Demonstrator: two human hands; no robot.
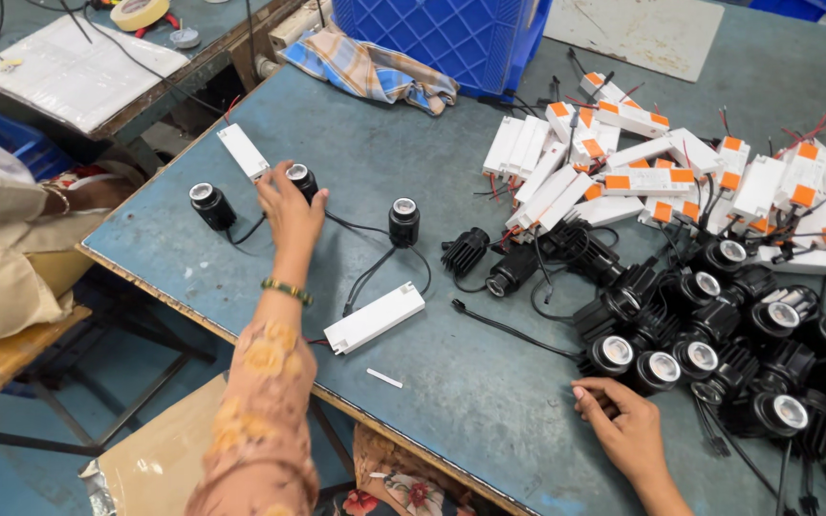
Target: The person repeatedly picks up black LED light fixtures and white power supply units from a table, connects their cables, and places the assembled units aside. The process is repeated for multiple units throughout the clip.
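My left hand (289,212) reaches across the blue-grey table (413,124) and grips a small black round spotlight (301,179) standing upright, its lens facing up. Two more such lights stand nearby, one to the left (212,205) and one to the right (403,222), each wired to a white rectangular driver box (374,318), (242,150). My right hand (623,427) rests on the table, fingers loosely curled and holding nothing, right beside a heap of black spotlights (738,325).
A pile of white driver boxes with orange ends (662,172) lies at the back right. A blue plastic crate (442,38) and a checked cloth (370,72) sit at the far edge. Another person's arm (11,220) is at the left. A tape roll (139,12) lies on a side bench.
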